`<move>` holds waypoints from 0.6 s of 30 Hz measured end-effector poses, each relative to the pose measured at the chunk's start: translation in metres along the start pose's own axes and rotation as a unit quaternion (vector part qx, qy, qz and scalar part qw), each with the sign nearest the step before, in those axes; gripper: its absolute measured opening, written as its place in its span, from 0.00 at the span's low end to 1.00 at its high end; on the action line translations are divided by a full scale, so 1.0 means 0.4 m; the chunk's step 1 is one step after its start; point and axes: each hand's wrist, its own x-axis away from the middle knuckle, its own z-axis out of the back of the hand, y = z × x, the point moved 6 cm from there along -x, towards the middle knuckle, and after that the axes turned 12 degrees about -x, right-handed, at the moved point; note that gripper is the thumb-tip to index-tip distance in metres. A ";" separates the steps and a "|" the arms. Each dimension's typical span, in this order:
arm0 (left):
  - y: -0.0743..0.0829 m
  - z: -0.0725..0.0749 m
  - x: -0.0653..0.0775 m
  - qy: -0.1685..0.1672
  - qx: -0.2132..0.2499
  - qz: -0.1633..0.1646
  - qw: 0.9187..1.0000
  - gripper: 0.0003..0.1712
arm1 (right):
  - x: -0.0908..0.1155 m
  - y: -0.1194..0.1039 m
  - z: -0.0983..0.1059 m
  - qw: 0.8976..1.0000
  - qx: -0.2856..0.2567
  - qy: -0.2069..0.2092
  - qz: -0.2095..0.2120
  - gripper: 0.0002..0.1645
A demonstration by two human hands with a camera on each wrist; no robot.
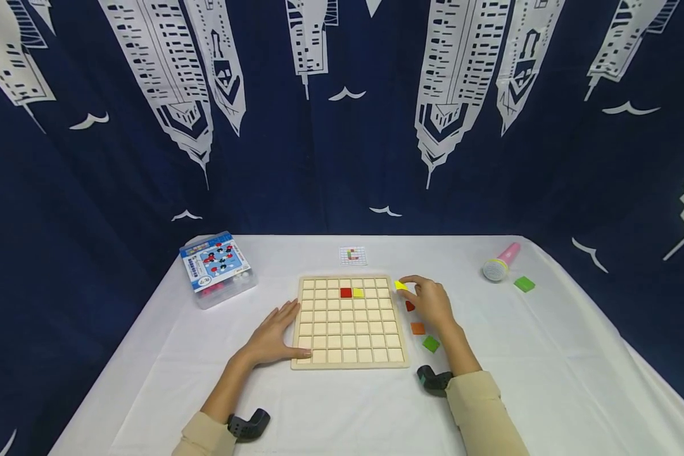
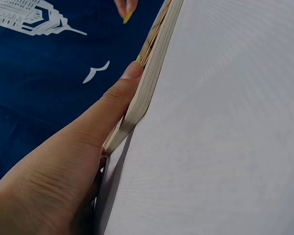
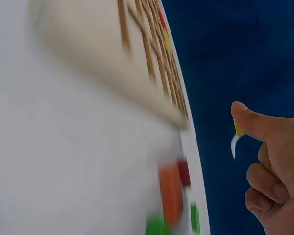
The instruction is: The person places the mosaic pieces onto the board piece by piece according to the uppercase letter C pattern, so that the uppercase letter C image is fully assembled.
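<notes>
Yellow tile (image 1: 400, 285) pinched in the right hand (image 1: 431, 305), right of centre, just off the upper-right corner of the board (image 1: 350, 365). Weak pinch could drop it near the red piece (image 1: 410, 306); left hand (image 1: 270, 337), wide at the left edge, might jog the board.

Head view looks forward-down; nearer wrist views both catch the board (image 1: 348, 328).

grid board (image 1: 348, 327) on table (image 1: 342, 411), box (image 1: 219, 269) at left, loose tiles (image 1: 418, 328) and microphone (image 1: 500, 264) at right, card (image 1: 353, 256) behind
</notes>
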 end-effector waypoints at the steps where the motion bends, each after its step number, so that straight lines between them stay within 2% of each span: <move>1: 0.000 -0.001 0.000 -0.001 -0.001 0.000 1.000 0.68 | -0.006 -0.018 -0.016 1.000 -0.002 -0.005 0.012 0.19; 5: 0.004 -0.001 -0.001 -0.003 0.000 0.001 1.000 0.67 | -0.030 -0.070 -0.075 0.999 -0.010 -0.021 0.041 0.18; 10: 0.008 -0.002 -0.003 -0.007 0.000 0.000 1.000 0.67 | -0.040 -0.093 -0.122 0.999 -0.013 -0.041 0.030 0.18; 14: 0.006 -0.003 -0.002 -0.007 -0.001 -0.002 1.000 0.67 | -0.034 -0.078 -0.115 0.999 -0.004 -0.034 0.015 0.18; 18: -0.001 0.000 0.001 -0.002 -0.001 0.001 1.000 0.67 | -0.027 -0.030 -0.063 1.000 0.004 -0.015 0.005 0.19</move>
